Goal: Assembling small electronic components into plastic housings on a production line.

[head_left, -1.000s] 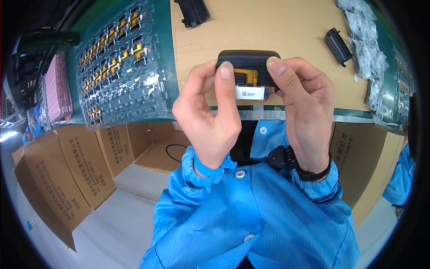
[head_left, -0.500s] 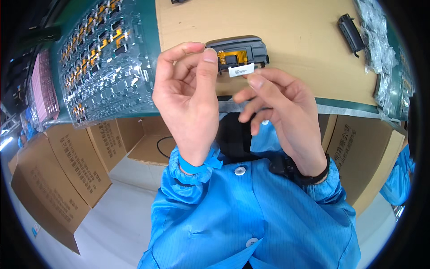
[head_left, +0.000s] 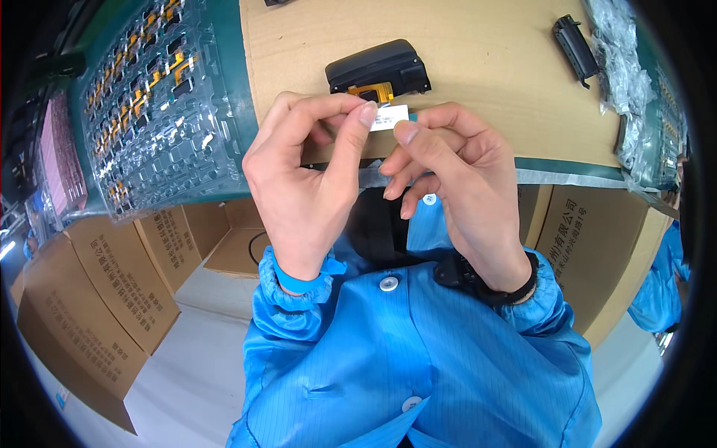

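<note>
A black plastic housing rests on the brown cardboard sheet just beyond my fingertips. From its near side comes an orange flat flex cable with a small dark part on it. The cable runs toward a small white rectangular piece with print on its face. My left hand pinches the left end of this piece between thumb and forefinger. My right hand is closed on its right end, thumb against forefinger, where a bit of teal tab shows. The right hand's other fingers are curled loosely.
Clear plastic trays with several orange-and-black flex parts lie at the left on the green mat. A black plastic part lies at the right, beside crumpled clear wrap. Open cardboard boxes stand below the table's near edge.
The housing has turned from its open grey side to its smooth black side and now sits apart from my left hand. That hand has moved from the housing's edge to the white piece.
</note>
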A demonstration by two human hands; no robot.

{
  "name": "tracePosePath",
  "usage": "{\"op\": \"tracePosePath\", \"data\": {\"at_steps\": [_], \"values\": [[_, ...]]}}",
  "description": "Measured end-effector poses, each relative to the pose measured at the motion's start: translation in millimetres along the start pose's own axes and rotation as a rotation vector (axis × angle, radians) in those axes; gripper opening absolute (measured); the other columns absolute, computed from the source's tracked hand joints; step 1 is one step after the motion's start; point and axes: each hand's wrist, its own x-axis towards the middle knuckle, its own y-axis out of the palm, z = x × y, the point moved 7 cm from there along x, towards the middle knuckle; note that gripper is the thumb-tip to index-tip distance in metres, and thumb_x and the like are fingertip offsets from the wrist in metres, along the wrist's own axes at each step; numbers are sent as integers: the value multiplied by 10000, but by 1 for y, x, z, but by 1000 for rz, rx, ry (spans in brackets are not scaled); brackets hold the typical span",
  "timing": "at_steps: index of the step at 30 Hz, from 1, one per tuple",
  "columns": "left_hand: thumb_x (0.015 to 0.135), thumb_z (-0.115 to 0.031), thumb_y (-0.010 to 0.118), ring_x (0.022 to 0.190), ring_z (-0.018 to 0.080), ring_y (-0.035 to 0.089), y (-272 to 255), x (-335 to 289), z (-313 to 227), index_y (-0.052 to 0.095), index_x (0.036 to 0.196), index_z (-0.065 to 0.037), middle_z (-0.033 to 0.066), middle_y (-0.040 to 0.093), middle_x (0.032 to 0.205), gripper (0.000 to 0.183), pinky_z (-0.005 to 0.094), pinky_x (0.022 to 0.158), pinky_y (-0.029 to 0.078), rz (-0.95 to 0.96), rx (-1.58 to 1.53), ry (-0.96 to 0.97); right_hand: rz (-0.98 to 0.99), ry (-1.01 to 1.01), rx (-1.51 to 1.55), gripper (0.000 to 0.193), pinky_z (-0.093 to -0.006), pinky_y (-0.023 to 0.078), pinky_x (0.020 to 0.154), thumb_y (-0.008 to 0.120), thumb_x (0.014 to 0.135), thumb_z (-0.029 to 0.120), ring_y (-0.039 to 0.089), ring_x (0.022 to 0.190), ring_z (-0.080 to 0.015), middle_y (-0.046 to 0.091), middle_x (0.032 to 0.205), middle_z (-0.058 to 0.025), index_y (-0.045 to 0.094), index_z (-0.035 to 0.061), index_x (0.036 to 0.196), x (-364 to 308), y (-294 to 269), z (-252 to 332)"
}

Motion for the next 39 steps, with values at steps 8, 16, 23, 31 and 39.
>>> {"op": "tracePosePath", "data": {"at_steps": [8,16,23,31,39], "values": [[849,11,692,774,127,604,-2,-7,-20,666,942,-7,72,677,893,98,277,661,459,30,-53,215,-41,-81,-91,120,-237,501,455,635,897,59,658,604,-128,683,746,-106,593,-34,961,2,0,8],[768,32,733,695,204,587,16,10,-46,710,862,-31,66,638,786,116,299,621,471,132,284,530,-17,-351,-467,69,-220,505,484,620,916,12,667,647,-124,694,783,-104,599,-35,962,-4,2,22],[709,38,762,710,213,601,12,-5,-52,714,828,-42,55,654,799,151,306,621,478,-24,399,731,-53,-201,-263,106,-202,453,509,641,879,61,609,568,-60,660,677,-52,597,-26,836,-3,3,15],[809,55,723,713,145,602,-66,-56,-6,694,858,54,92,675,804,57,274,598,460,-295,414,345,-1,-174,-316,97,-217,484,495,628,923,51,646,590,-141,693,752,-116,608,-38,954,0,4,16],[831,25,672,890,341,632,-135,-119,139,685,1052,-9,165,657,944,223,399,765,504,-217,1029,-301,-71,-758,-1032,97,-236,487,516,728,781,7,633,548,-164,662,695,-70,666,34,851,-6,-4,52]]}}
